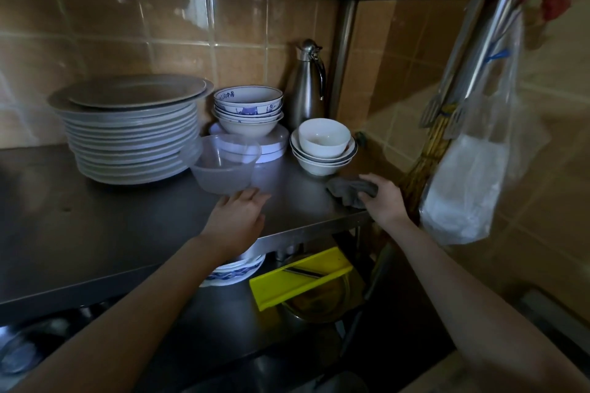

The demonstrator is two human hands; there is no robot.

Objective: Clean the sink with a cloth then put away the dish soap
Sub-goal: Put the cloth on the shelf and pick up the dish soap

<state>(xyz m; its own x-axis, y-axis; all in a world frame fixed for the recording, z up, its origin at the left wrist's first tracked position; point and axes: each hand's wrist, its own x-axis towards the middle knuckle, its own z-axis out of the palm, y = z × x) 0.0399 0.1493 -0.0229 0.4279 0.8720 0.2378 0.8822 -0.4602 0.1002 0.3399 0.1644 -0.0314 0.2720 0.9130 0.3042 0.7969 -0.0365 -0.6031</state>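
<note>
A crumpled grey cloth (346, 190) lies on the steel shelf (95, 226) near its right front corner. My right hand (381, 199) grips the cloth's right end, thumb and fingers closed round it. My left hand (238, 212) lies flat on the shelf with straight fingers, its fingertips just in front of a clear plastic bowl (223, 163). No dish soap bottle and no sink basin can be made out in this dim view.
On the shelf stand a tall stack of plates (131, 128), blue-patterned bowls (248, 108), white bowls (323, 145) and a steel flask (308, 83). A plastic bag (469, 182) and metal utensils (479, 51) hang at the right. Below sit a yellow board (300, 277) and more dishes.
</note>
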